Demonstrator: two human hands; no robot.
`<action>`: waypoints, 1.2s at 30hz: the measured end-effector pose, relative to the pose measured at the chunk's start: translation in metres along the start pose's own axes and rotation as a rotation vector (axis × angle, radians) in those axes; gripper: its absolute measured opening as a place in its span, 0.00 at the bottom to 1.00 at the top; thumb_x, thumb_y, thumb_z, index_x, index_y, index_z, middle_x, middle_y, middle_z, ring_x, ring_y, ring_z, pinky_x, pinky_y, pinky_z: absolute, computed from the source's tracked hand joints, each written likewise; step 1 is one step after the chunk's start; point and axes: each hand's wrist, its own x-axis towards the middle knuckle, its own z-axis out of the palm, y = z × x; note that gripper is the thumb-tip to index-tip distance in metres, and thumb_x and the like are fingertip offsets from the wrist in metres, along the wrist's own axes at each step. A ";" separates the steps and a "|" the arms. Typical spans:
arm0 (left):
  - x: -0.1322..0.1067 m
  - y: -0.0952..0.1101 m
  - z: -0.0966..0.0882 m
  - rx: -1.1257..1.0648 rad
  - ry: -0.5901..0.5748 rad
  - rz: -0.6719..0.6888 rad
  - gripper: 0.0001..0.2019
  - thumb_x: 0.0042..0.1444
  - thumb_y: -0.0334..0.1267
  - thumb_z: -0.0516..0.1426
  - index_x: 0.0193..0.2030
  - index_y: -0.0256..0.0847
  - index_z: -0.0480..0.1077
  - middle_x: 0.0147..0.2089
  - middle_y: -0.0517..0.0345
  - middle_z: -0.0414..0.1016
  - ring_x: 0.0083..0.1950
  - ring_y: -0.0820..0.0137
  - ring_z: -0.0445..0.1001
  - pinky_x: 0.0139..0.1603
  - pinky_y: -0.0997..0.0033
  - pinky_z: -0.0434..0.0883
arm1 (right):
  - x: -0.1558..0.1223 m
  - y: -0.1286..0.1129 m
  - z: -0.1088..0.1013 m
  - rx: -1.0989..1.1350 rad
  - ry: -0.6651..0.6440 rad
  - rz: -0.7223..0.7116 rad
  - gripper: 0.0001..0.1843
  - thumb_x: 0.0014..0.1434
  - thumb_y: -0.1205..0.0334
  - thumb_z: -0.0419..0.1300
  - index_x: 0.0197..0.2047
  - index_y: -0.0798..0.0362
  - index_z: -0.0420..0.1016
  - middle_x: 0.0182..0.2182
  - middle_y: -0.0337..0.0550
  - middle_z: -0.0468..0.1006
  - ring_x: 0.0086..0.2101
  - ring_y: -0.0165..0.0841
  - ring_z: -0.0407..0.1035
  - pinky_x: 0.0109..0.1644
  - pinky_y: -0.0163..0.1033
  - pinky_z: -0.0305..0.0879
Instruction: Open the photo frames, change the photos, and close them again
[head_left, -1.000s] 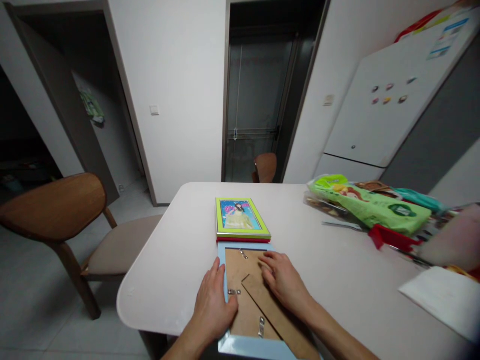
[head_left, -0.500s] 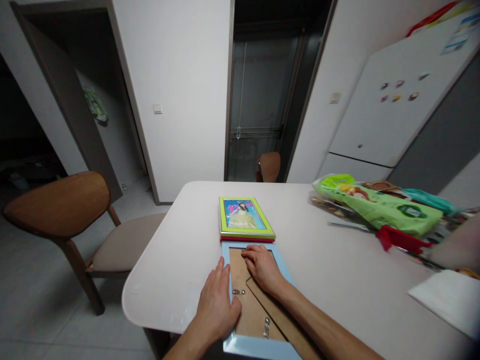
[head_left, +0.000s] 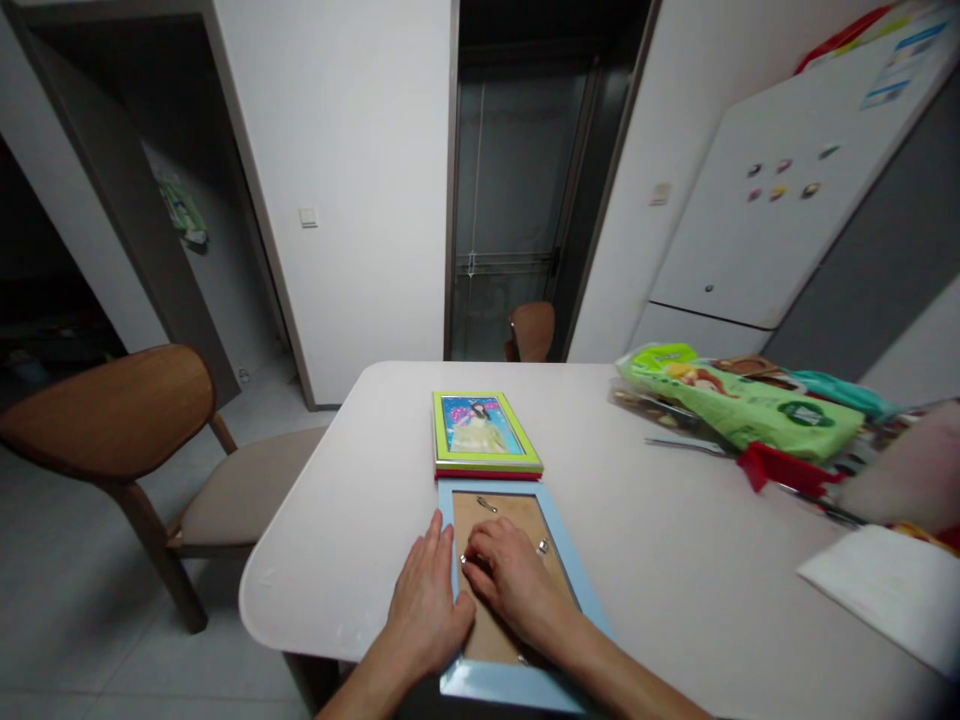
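A light blue picture frame (head_left: pixel 566 560) lies face down near the table's front edge, its brown backing board (head_left: pixel 491 640) showing. My left hand (head_left: pixel 429 605) rests along the frame's left side, fingers stretched out and thumb over the edge. My right hand (head_left: pixel 514 580) is over the backing, fingertips pinched at a small metal clip (head_left: pixel 463 560) on the left side. Another clip (head_left: pixel 487 504) sits at the top and one (head_left: pixel 543 547) at the right; part of a lower one shows beside my right wrist. Touching the frame's far end is a green picture frame (head_left: pixel 487 465) with a princess picture, stacked on something red.
On the right of the white table (head_left: pixel 337 530) lie a green package (head_left: pixel 757 400), a red object (head_left: pixel 787 470), a grey strip-like tool (head_left: pixel 684 444) and a white sheet (head_left: pixel 892 590). A wooden chair (head_left: pixel 247 490) stands left; another chair back (head_left: pixel 532 330) shows behind the table.
My right hand has moved from the frame's top to its left-side clip. The angled board piece under my right forearm no longer shows; the backing now fills the frame. My left hand stays put.
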 end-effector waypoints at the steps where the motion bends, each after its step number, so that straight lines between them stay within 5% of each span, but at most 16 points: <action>1: 0.000 0.000 0.000 0.006 -0.004 0.001 0.31 0.44 0.33 0.47 0.58 0.28 0.48 0.63 0.47 0.37 0.63 0.66 0.41 0.60 0.68 0.42 | 0.002 0.000 -0.001 0.006 -0.006 0.006 0.05 0.49 0.66 0.54 0.26 0.53 0.71 0.28 0.42 0.70 0.35 0.34 0.62 0.40 0.39 0.57; 7: -0.002 0.001 -0.001 -0.033 -0.002 -0.028 0.32 0.42 0.32 0.47 0.58 0.30 0.48 0.64 0.52 0.37 0.63 0.67 0.41 0.60 0.70 0.41 | -0.020 0.014 -0.037 0.194 -0.213 -0.067 0.16 0.46 0.69 0.54 0.40 0.51 0.71 0.44 0.46 0.67 0.46 0.34 0.58 0.51 0.40 0.53; 11: -0.003 0.001 0.000 -0.072 0.017 -0.027 0.32 0.43 0.32 0.47 0.58 0.30 0.48 0.63 0.52 0.38 0.63 0.67 0.41 0.60 0.70 0.40 | -0.044 0.020 -0.053 0.198 -0.348 -0.082 0.15 0.42 0.71 0.56 0.34 0.47 0.74 0.51 0.42 0.61 0.53 0.36 0.51 0.55 0.44 0.46; 16: -0.004 0.001 -0.001 -0.092 0.016 -0.035 0.32 0.42 0.31 0.47 0.58 0.31 0.48 0.63 0.53 0.38 0.63 0.68 0.41 0.60 0.70 0.40 | -0.048 0.019 -0.041 0.173 -0.261 -0.068 0.07 0.45 0.64 0.56 0.29 0.48 0.75 0.48 0.44 0.64 0.52 0.39 0.53 0.56 0.48 0.45; 21: -0.004 0.002 -0.002 -0.068 0.013 -0.021 0.32 0.43 0.32 0.47 0.59 0.29 0.47 0.63 0.51 0.38 0.62 0.67 0.42 0.60 0.69 0.41 | -0.043 0.024 -0.034 0.056 -0.084 0.139 0.21 0.43 0.59 0.56 0.43 0.53 0.69 0.47 0.50 0.64 0.47 0.39 0.58 0.51 0.44 0.53; 27: -0.004 0.002 -0.005 -0.141 0.031 -0.036 0.30 0.48 0.39 0.48 0.58 0.29 0.49 0.63 0.47 0.41 0.62 0.64 0.43 0.60 0.66 0.43 | -0.035 0.023 -0.035 -0.014 -0.055 0.185 0.21 0.41 0.64 0.53 0.42 0.54 0.69 0.36 0.47 0.70 0.39 0.36 0.63 0.45 0.38 0.57; 32: -0.001 0.012 -0.012 -0.569 0.185 -0.064 0.25 0.44 0.42 0.54 0.50 0.32 0.61 0.59 0.45 0.53 0.59 0.60 0.52 0.58 0.64 0.50 | -0.030 0.007 -0.051 -0.028 -0.013 0.195 0.20 0.40 0.64 0.54 0.40 0.53 0.70 0.35 0.46 0.70 0.38 0.37 0.63 0.44 0.40 0.58; 36: 0.003 0.013 -0.022 -1.015 0.241 -0.130 0.14 0.46 0.43 0.52 0.38 0.38 0.63 0.37 0.54 0.74 0.38 0.65 0.72 0.39 0.68 0.68 | -0.024 -0.012 -0.057 0.074 0.034 0.107 0.18 0.43 0.62 0.55 0.41 0.51 0.69 0.36 0.45 0.70 0.38 0.36 0.63 0.43 0.39 0.59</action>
